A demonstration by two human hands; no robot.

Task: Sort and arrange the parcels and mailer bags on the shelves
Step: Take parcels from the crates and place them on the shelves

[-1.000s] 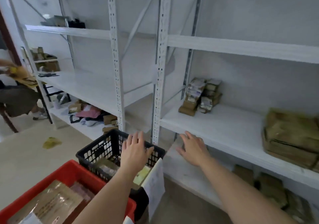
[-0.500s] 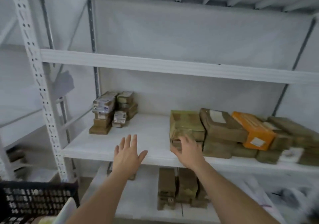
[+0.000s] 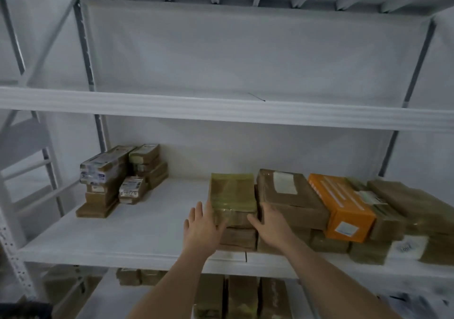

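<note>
Parcels (image 3: pixel 233 208) stand in a short stack near the front edge of the middle shelf (image 3: pixel 137 232), at the left end of a row of wrapped boxes. The top one is a flat rectangular box under glossy yellowish film, and it sits on two or three brown parcels of similar footprint. The left hand (image 3: pixel 202 228) lies flat against the stack's left front corner with fingers straight and spread, grasping nothing. The right hand (image 3: pixel 271 225) is likewise released, its fingers resting along the seam between the stack and the neighbouring brown parcel (image 3: pixel 292 203) with a white label, thumb reaching toward the stack's front face. These look like stiff cardboard boxes, probably moderately heavy when taken together, and the shiny tape and film will likely be slippery under dry palms. The safest hold seems to be palms on opposite short sides, low down, so the lower boxes do not slide out from under the top one; lifting by the film alone would risk tearing it. Further right sit an orange box (image 3: pixel 344 210) with a matte printed surface and more tan, tape-wrapped parcels, some tilted on others. A smaller pile of labelled packets (image 3: pixel 105 178) stands well apart at the back left. More brown parcels fill the lower shelf (image 3: pixel 110 299).
</note>
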